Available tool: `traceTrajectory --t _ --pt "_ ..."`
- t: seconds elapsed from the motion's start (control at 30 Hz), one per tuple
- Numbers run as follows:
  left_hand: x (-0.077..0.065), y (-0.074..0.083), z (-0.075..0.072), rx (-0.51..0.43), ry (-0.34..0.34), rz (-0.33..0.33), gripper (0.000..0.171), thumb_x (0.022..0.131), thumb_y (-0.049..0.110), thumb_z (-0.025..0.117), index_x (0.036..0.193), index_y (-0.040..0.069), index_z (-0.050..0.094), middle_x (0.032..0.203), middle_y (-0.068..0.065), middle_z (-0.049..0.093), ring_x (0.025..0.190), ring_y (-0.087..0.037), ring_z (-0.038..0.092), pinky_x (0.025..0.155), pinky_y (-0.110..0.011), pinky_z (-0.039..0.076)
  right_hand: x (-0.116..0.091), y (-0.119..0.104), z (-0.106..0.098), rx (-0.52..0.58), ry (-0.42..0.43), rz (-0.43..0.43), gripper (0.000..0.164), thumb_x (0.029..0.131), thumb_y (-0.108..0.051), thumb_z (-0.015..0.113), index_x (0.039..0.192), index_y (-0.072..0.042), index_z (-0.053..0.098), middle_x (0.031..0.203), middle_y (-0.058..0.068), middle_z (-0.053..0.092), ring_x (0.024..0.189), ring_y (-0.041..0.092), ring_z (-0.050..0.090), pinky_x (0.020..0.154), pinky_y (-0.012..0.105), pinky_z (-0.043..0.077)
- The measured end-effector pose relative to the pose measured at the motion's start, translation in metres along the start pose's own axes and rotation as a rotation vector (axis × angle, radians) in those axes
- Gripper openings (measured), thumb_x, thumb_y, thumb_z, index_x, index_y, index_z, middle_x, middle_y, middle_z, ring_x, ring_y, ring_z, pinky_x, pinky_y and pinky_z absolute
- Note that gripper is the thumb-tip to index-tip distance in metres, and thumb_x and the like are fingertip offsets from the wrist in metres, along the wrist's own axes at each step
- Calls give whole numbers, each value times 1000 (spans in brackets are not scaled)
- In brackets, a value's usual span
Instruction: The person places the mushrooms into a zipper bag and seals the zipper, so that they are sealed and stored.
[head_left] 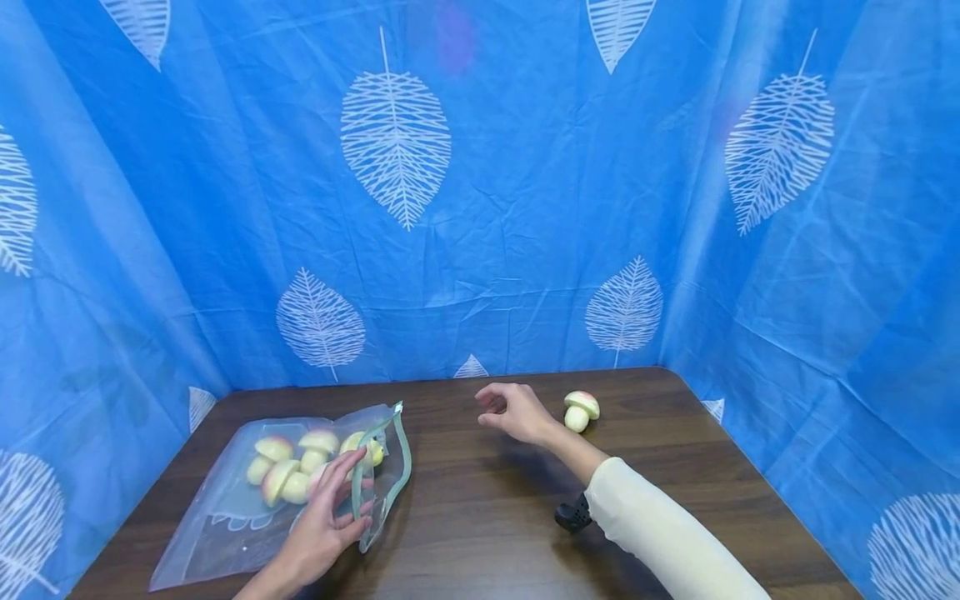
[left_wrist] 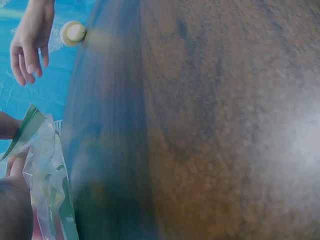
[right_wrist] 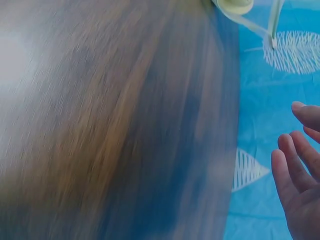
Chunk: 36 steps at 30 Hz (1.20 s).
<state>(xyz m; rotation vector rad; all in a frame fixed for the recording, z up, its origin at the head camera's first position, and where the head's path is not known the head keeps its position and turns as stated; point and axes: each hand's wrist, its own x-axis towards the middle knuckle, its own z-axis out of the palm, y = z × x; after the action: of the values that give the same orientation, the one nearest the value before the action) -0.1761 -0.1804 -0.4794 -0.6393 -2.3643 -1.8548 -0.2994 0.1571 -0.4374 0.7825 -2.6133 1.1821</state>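
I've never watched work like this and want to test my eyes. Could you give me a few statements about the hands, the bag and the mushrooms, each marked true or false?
1. The left hand touches the clear bag. True.
2. The right hand is holding a mushroom. False: it is empty.
3. Several mushrooms are inside the bag. True.
4. The lone mushroom outside the bag lies on its left. False: it is on the table, to the bag's right.
5. The blue cloth behind carries white leaf shapes. True.
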Motion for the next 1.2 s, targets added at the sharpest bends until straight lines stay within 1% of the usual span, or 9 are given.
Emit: traceTrajectory --t 0.1,0.23,0.5,0.7,0.87,0.93,1.1,1.2 --pt "0 0 -1 -4 -7 -17 95 80 -24 66 162 9 31 159 -18 19 129 -42 49 91 -33 56 -4 6 -8 -13 13 15 30 89 -5 80 118 -4 73 110 13 73 94 19 71 81 33 58" --pt "0 -1 -2 -3 -17 -21 95 81 -24 66 162 10 31 159 -17 19 129 -39 49 92 -34 56 -9 14 -21 -40 42 38 30 89 -6 80 118 -5 73 113 14 72 96 21 70 84 37 58" --pt "-2 -1 -2 -21 -17 -23 95 81 -24 66 162 10 31 159 -16 20 131 -48 45 90 -33 56 -21 28 -44 -60 58 59 32 91 -6 79 122 -3 71 118 17 70 102 29 70 86 44 58" --pt "-3 -3 -3 -5 -14 -10 95 81 -24 67 162 9 31 160 -16 20 129 -40 49 91 -34 56 -30 39 -65 -110 81 129 33 94 -11 77 125 -4 70 120 16 70 106 30 69 89 47 57" --pt "-4 -2 -3 -5 -13 -8 96 79 -25 66 162 9 31 159 -16 21 128 -37 50 91 -34 56 -36 50 -81 -132 100 169 34 95 -13 76 127 -2 69 122 19 69 109 34 67 89 50 56" --pt "-4 -3 -3 -4 -15 -2 96 79 -25 66 162 8 31 159 -17 21 128 -34 51 91 -34 56 -39 55 -87 -147 103 173 35 95 -13 76 127 -1 69 124 20 68 110 36 66 90 52 56" --pt "-5 -3 -3 -9 -14 23 96 79 -26 65 162 5 30 160 -19 19 127 -23 54 93 -35 56 -45 68 -97 -176 113 201 38 95 -16 76 128 0 68 126 22 66 115 41 63 93 56 53" --pt "-5 -3 -3 -13 -11 21 95 78 -27 65 162 4 30 160 -19 19 127 -23 54 93 -36 56 -48 77 -100 -194 118 224 41 94 -19 77 128 1 68 127 22 66 117 43 61 95 57 51"
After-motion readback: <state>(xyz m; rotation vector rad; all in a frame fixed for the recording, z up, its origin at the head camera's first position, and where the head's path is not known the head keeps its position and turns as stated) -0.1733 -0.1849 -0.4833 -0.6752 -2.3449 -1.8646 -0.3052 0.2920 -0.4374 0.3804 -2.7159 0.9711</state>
